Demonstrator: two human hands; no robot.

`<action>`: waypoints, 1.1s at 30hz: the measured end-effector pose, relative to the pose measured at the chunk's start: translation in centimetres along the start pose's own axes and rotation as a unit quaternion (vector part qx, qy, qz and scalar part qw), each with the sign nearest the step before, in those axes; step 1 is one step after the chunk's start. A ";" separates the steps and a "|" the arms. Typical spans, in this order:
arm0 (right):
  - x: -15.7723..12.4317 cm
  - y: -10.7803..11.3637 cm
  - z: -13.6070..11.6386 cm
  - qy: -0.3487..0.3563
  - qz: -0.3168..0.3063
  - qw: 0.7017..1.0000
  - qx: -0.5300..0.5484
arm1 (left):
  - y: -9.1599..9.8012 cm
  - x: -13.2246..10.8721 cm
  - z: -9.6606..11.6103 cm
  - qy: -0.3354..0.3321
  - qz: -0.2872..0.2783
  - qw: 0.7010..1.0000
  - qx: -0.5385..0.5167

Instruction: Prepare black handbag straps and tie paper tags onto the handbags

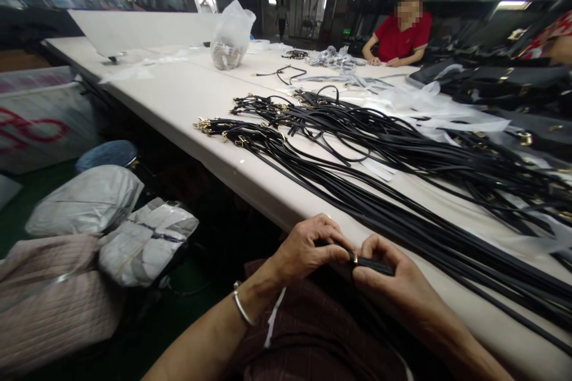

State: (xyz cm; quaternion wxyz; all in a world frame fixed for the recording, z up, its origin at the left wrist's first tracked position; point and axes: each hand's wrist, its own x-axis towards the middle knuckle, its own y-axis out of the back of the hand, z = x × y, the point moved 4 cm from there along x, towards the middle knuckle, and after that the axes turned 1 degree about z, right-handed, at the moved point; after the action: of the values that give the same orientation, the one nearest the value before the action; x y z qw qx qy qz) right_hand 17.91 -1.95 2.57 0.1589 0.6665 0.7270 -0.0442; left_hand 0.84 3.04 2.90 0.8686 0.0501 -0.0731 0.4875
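Note:
At the table's near edge, a black strap (375, 265) with a small gold-coloured metal fitting is held between my two hands. My left hand (313, 247) pinches it on the left side of the fitting, fingers closed. On the other side, the thumb and fingers of my right hand (391, 271) grip the strap's flat end. The rest of this strap is hidden below the hands. Just beyond them lies a long bundle of black straps (339, 187) with gold-coloured buckles and clasps at its left end.
Behind the bundle are a second heap of black straps (393, 131) and clear plastic wrapping (429, 101). A filled plastic bag (230, 41) stands far back on the white table (174, 95). Wrapped packages (143, 244) lie at the left. A person in red (404, 36) sits across.

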 end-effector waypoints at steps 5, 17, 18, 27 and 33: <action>-0.1 0.2 -1.6 0.140 0.046 0.980 -0.135 | 0.4 -0.4 -0.9 0.092 0.008 0.994 -0.054; -1.4 1.5 -0.8 0.015 0.110 0.994 0.007 | -1.2 -1.7 -2.1 0.238 -0.049 0.939 -0.243; -1.7 2.2 -0.5 0.000 0.124 0.992 0.018 | -0.8 -2.0 -2.1 0.241 -0.042 0.935 -0.255; -2.3 2.7 -0.4 -0.079 -0.168 0.983 -0.007 | 1.2 -1.8 -0.9 0.221 -0.041 0.959 -0.170; -0.9 -0.3 -2.1 -0.085 -0.230 0.969 -0.034 | -0.4 -0.8 0.7 0.202 -0.121 0.954 -0.187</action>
State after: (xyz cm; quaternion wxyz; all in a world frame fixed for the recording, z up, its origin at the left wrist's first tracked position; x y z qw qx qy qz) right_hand 17.33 -2.23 4.77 0.2285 0.4690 0.8458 -0.1116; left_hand 0.76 2.06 3.42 0.9116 -0.2045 0.0208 0.3560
